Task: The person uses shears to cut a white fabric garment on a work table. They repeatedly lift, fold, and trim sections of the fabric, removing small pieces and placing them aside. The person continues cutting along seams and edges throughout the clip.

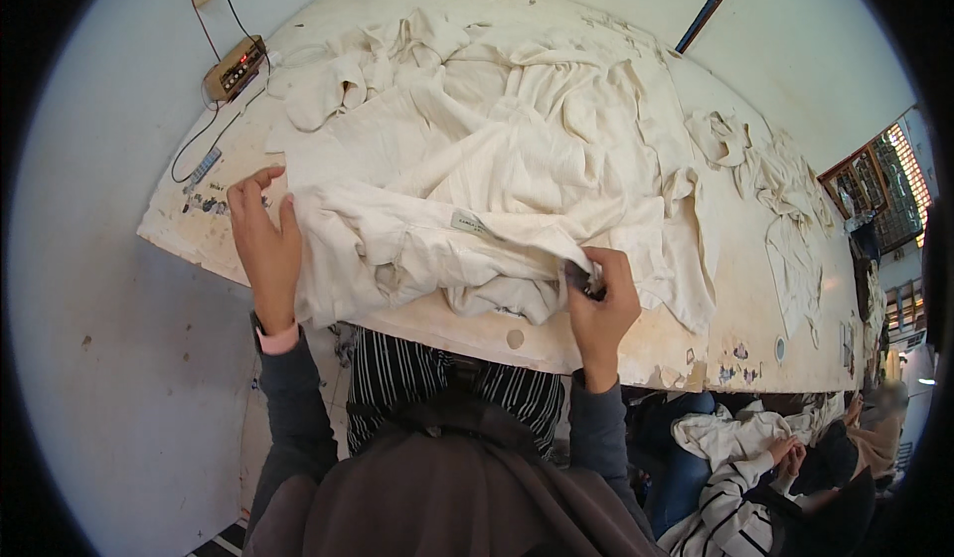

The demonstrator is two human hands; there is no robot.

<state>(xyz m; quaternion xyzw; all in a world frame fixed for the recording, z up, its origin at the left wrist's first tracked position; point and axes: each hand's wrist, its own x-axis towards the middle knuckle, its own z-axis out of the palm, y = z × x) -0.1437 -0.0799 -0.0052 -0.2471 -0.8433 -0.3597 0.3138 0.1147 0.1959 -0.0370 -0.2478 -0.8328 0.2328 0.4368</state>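
Broad cream worn-topped table; on it, rumpled cream woven-cloth garment, front fold running left-right between hands. Left hand just beside left end, fingers spread; right hand at right end, clenched round small dark tool.

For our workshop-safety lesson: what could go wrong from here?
The right hand has a dark object right by the cloth; if sharp, it might nick the fabric. The cloth lies along the near edge of the table, so it could slip off. Worn patches on the tabletop might snag it.
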